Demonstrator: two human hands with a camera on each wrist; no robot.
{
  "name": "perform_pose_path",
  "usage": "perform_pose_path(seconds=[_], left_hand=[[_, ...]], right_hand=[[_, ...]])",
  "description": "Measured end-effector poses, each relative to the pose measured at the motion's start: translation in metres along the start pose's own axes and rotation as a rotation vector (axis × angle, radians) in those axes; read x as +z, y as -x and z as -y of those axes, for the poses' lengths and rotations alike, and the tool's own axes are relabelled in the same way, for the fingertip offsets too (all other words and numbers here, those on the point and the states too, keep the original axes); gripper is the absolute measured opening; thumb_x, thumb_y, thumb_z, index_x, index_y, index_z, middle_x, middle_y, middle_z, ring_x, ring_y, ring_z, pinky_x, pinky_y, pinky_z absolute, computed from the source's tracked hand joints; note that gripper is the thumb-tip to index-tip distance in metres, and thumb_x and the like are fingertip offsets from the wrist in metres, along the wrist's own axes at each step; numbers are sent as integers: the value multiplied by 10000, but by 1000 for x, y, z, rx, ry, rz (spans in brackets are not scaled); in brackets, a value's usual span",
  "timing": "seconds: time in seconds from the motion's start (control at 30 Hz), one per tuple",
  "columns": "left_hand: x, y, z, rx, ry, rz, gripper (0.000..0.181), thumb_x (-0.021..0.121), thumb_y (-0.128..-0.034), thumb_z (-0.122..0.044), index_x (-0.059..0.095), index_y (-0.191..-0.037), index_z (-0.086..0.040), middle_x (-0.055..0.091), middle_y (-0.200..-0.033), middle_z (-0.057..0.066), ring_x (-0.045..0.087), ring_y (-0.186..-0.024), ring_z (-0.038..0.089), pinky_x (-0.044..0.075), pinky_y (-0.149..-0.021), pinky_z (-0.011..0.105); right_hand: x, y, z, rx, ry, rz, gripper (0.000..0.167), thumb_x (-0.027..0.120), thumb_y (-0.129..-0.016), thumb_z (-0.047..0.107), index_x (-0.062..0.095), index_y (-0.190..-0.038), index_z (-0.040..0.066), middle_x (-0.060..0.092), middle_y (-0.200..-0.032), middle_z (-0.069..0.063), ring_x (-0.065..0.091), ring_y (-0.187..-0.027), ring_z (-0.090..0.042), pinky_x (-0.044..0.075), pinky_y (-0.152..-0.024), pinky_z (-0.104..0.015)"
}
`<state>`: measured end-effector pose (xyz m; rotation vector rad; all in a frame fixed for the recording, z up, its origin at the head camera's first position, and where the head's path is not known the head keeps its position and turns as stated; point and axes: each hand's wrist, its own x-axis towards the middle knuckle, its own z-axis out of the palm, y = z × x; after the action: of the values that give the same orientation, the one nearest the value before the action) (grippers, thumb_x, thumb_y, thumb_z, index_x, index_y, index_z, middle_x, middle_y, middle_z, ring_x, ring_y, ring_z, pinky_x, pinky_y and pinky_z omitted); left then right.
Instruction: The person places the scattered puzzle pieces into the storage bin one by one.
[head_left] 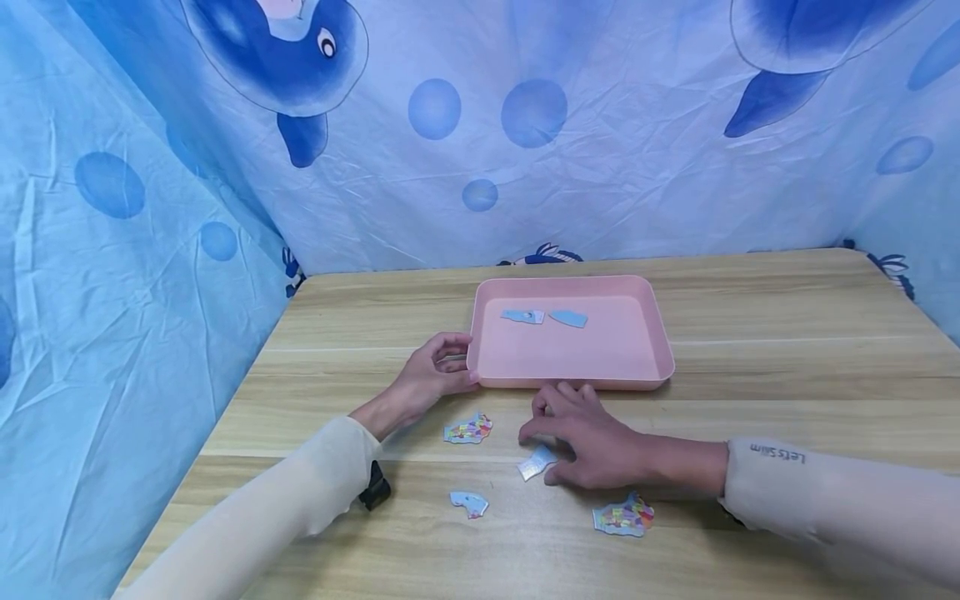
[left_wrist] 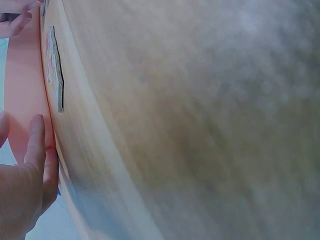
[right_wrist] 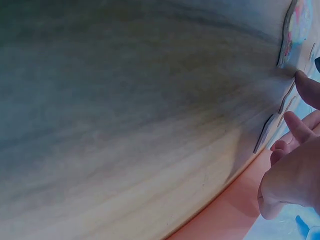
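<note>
In the head view my left hand [head_left: 427, 377] touches the left side of a pink tray [head_left: 486, 333], with its fingertips and thumb against the wall near the front corner. The left wrist view shows its fingers [left_wrist: 36, 145] nearly straight along that wall. My right hand [head_left: 592, 442] reaches down over a small light-blue puzzle piece [head_left: 537, 462] on the table, thumb and index finger apart on either side of it. Its other fingers bend near the tray's front wall. A colourful puzzle piece [head_left: 468, 429] lies between the hands.
Two blue pieces, one printed [head_left: 522, 317] and one plain [head_left: 568, 318], lie inside the tray. A curved blue piece [head_left: 469, 503] and a colourful piece [head_left: 625, 516] lie nearer the front of the wooden table [head_left: 787, 367]. A blue patterned curtain [head_left: 637, 183] hangs behind.
</note>
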<state>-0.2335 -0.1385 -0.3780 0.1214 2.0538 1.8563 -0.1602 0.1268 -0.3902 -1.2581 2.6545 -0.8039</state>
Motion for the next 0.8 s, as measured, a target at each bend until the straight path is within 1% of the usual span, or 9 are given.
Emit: perform_pose_path(seconds=[0.13,0.23,0.47,0.63,0.8], left_hand=[[0,0,-1,0,5,3,657,716,-811,71,411,-1383,-31,456,-1374,171,505,-1241,333,584,-881,360],[0,0,-1,-2,5,0,654,715,-811,73,411,-1381,-29,458,-1371,171,507,-1239,333,585,-880,361],[0,0,-1,-5,13,-3,660,712,-805,88,411,-1382,-26,457,-1372,171,508,-1236,334,585,-879,364],[1,0,0,-1,8,-5,659,706,-805,96,412,-1382,-25,457,-1372,171,511,-1232,334,584,-882,360],[2,0,0,-3,20,-10,649,702,-805,104,414,-1375,-15,458,-1366,173,514,-1226,331,582,-884,356]], right_hand=[[0,-1,0,14,4,14,388,810,-752,332,663,-1110,303,401,-1097,114,325,-998,-111,236,-784,-321],[0,-2,0,20,-1,15,353,815,-753,321,667,-1074,303,402,-1086,112,325,-988,-116,232,-763,-323],[1,-3,-1,30,-36,3,248,814,-761,302,672,-965,307,410,-1052,113,326,-964,-114,232,-761,-321],[2,-3,-3,14,-46,-13,190,810,-764,302,669,-891,308,409,-1015,118,334,-939,-102,228,-749,-301],[2,-3,-5,-13,-32,-21,171,803,-773,305,650,-849,295,414,-997,123,339,-942,-96,225,-755,-290]])
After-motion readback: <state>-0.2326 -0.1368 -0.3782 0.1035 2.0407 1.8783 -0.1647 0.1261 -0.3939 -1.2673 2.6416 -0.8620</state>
